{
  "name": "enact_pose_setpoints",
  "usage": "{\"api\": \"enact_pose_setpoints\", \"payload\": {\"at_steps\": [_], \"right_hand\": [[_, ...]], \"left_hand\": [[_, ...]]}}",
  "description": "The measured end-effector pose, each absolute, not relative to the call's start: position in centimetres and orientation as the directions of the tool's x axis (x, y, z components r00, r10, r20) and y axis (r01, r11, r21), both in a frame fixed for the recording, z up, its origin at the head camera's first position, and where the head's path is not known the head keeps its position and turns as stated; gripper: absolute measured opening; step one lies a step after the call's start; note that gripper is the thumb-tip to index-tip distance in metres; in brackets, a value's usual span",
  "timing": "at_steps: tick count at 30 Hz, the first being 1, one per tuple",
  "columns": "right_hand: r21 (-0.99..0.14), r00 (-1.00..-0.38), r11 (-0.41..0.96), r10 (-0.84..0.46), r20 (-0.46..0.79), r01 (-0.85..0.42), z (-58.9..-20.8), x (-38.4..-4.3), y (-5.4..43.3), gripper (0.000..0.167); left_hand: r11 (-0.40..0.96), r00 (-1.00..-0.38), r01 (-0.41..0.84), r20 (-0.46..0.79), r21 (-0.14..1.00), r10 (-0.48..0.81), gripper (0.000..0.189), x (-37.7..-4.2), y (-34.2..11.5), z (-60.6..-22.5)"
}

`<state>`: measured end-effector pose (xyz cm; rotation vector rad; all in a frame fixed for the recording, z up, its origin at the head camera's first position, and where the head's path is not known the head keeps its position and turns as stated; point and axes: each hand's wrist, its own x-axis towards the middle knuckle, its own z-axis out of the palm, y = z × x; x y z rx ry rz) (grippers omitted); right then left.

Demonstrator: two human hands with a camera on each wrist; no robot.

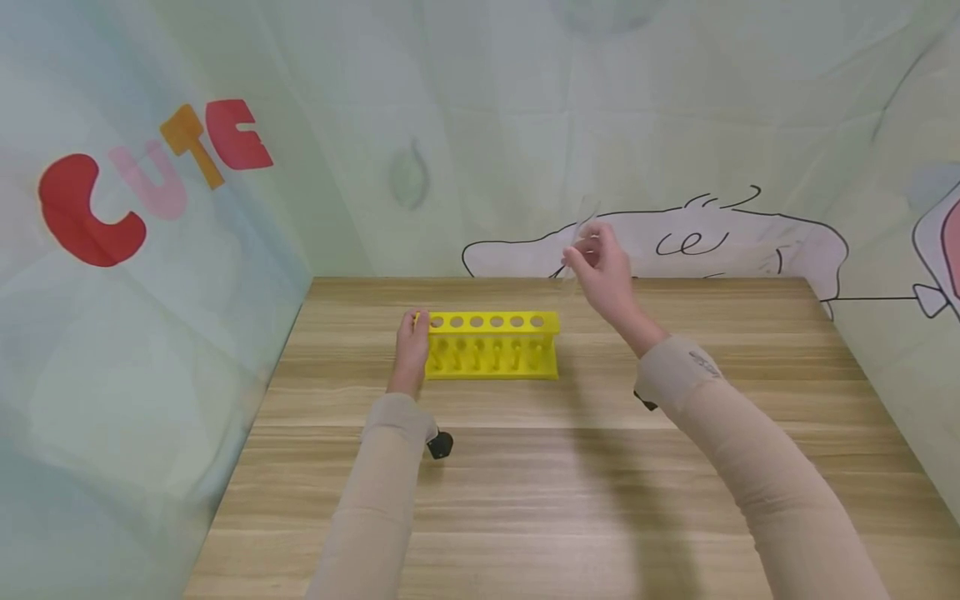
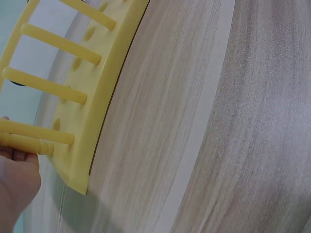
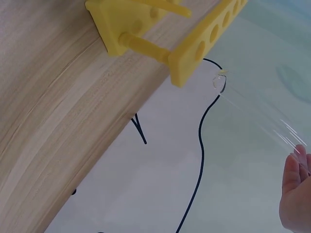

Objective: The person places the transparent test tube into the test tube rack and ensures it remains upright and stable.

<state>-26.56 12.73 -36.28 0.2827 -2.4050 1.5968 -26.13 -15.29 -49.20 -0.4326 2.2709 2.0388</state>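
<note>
A yellow test tube rack stands upright on the table, its top row of several holes showing no tubes in them. My left hand grips the rack's left end; in the left wrist view the fingers curl round the end post. Above and to the right of the rack, my right hand pinches a clear glass test tube between thumb and fingers. The tube is tilted and apart from the rack; in the right wrist view its rounded end points toward the rack's top bar.
The wood-grain table reaches back to a printed cloth backdrop. Another cloth wall with coloured letters borders the left edge. Black wrist devices sit below each hand.
</note>
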Motion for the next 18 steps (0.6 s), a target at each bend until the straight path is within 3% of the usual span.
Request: {"api": "enact_pose_setpoints", "payload": {"at_steps": [8,18], "right_hand": [[-0.878,-0.954,0.382,-0.027,0.300,-0.287,-36.7,-26.8,12.2,0.027],[-0.886,-0.956,0.369,-0.030,0.292,-0.282,-37.0,-26.9,11.5,0.027]], "left_hand": [[0.079,-0.955,-0.263,-0.248,0.961,-0.164,0.026,-25.4,-14.9,-47.4],[0.092,-0.965,-0.219,-0.201,0.972,-0.169,0.035,-26.1,-15.2,-49.1]]}}
